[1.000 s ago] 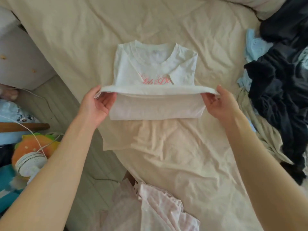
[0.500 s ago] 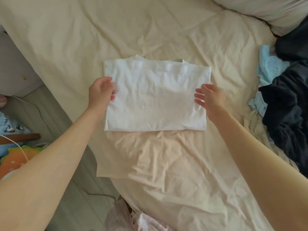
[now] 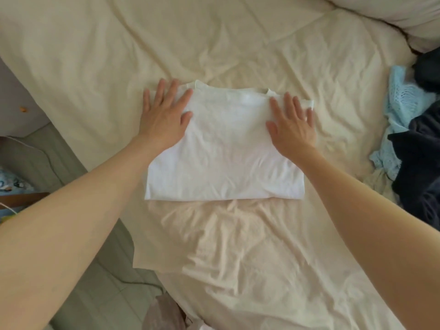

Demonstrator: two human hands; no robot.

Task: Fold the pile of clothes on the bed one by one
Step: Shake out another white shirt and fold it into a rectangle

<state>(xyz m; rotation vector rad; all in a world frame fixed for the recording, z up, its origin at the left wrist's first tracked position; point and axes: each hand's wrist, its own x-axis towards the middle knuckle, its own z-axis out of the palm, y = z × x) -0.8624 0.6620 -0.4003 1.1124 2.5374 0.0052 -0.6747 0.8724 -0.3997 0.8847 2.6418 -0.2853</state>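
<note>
The white T-shirt [image 3: 223, 151] lies folded into a rectangle in the middle of the bed [image 3: 238, 246]. The left hand [image 3: 164, 115] and right hand [image 3: 294, 122] lie flat on its far corners, fingers spread, pressing rather than pinching. To finish this step well, sweep both palms outward and toward the near edge, pushing out creases while keeping the layers aligned. The unfolded pile [image 3: 419, 144] waits at the right, apart from the shirt.
</note>
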